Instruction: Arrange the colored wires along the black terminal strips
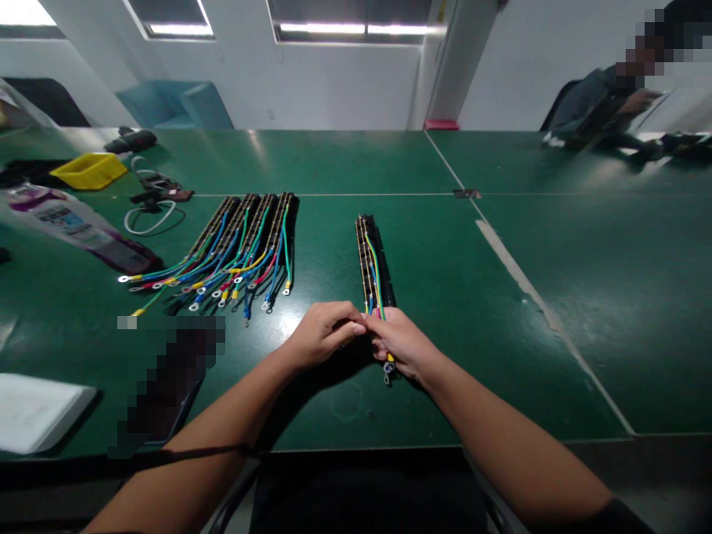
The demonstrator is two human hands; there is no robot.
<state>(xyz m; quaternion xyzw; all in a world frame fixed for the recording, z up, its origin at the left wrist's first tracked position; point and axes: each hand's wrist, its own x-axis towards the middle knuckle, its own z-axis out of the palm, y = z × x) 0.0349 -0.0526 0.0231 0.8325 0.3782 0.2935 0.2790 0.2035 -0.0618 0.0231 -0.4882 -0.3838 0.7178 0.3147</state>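
A long black terminal strip (375, 256) with green, yellow and blue wires lies lengthwise in front of me on the green table. My right hand (401, 340) is closed around the wires at its near end, and ring lugs poke out below the fingers. Beside it my left hand (329, 334) has thumb and forefinger pinched together, touching the right hand's thumb; what they hold, if anything, is too small to make out. Several similar strips (267, 222) lie side by side to the left, their coloured wires (245, 268) fanned toward me.
On the left are a purple-labelled bag (83, 226), a yellow bin (92, 171), a white cable (149, 231), a dark phone-like slab (172, 389) and a white box (41, 411). A person (598, 100) sits across the table at the far right.
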